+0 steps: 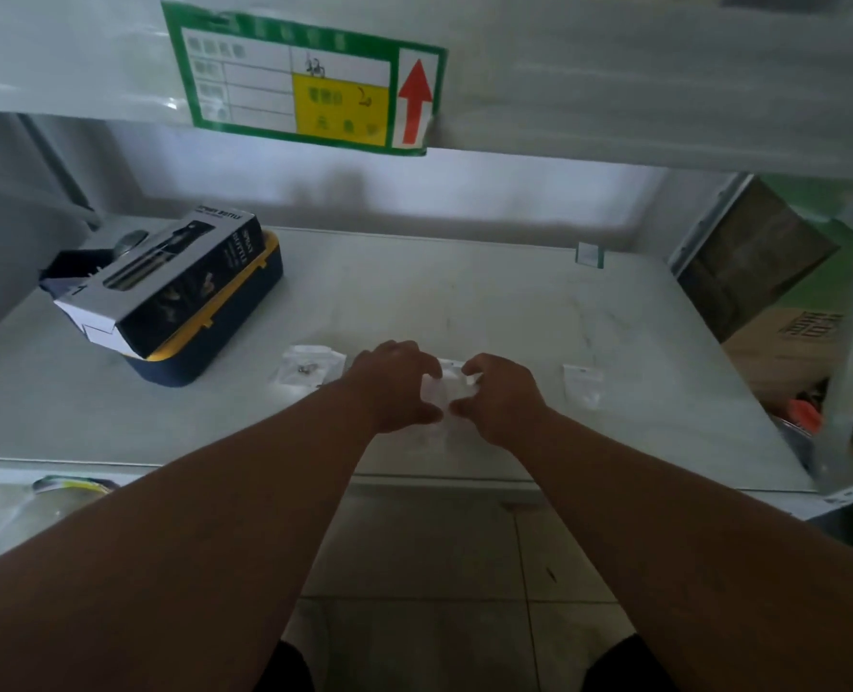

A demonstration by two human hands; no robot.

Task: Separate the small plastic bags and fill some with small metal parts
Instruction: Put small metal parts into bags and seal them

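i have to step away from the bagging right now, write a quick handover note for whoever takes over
Left hand and right hand: both pinch the clear bag stack between them, over the shelf, near its front edge.
Filled bag: lies left of the hands, small metal parts inside.
Loose bag: lies right of the hands; contents too unclear to tell.
Done: at least one bag filled and set aside.
Left: pull the held bags apart, fill more with parts. No loose parts supply is plainly visible.

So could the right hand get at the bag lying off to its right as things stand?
Probably yes. The bag lies flat on the shelf with nothing between it and the right hand. But that hand and the left hand are pinching another bag, so it must let go first.
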